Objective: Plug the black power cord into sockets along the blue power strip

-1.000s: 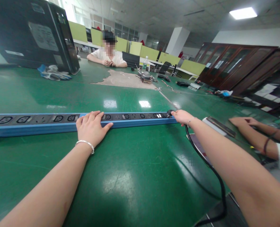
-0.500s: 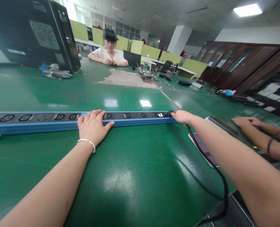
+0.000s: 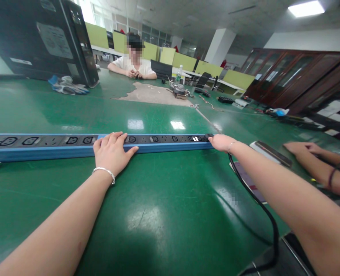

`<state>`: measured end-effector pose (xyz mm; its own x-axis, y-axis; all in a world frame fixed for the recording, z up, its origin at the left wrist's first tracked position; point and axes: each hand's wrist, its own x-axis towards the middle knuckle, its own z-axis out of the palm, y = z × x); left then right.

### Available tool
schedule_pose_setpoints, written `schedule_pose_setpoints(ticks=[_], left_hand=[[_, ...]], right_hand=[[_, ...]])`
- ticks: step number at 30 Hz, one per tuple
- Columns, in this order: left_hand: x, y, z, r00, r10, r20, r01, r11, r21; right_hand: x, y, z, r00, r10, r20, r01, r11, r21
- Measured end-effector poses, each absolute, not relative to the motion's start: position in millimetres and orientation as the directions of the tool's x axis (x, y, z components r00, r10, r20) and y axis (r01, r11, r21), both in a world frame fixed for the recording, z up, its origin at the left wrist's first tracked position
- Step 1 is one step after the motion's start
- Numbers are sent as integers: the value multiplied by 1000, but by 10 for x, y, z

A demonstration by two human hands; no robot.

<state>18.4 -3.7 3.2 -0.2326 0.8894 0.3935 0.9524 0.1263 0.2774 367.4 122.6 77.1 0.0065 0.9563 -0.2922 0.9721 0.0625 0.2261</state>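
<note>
A long blue power strip with black sockets lies across the green table. My left hand rests on top of it, fingers spread over the far edge and thumb out to the right. At the strip's right end, my right hand is closed around a black plug, which touches the last part of the socket face. A black cable runs from under my right hand down toward the lower right. How deep the plug sits cannot be made out.
A black computer case and gloves stand at the back left. A person sits across the table. Another person's hands rest at the right, near a notebook. A bottle and metal parts are farther back.
The view has shifted slightly. Both hands keep their places on the strip and at the plug.
</note>
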Motion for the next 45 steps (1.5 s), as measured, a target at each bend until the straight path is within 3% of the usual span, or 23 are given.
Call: schedule_pose_setpoints(ticks=[4,11,19,26,45], left_hand=[[184,-36,31,-234,887,398,958,141,248],[178,-31,10,-231,884,406,961,142,238],[178,-35,14,-232,888,396,955,132,264],[173,-30,13,-229,888,398,956,129,263],[176,-23,0,-220,876,430,962,121,245]], right_hand=[[3590,1249,881,102,928,-358,946,21,323],[3563,1288,987,91,892,-442,947,60,316],[3622,1269,919,118,919,-377,967,-19,254],[3599,1282,957,110,897,-429,956,22,291],[3695,1234,770,62,944,-325,964,28,265]])
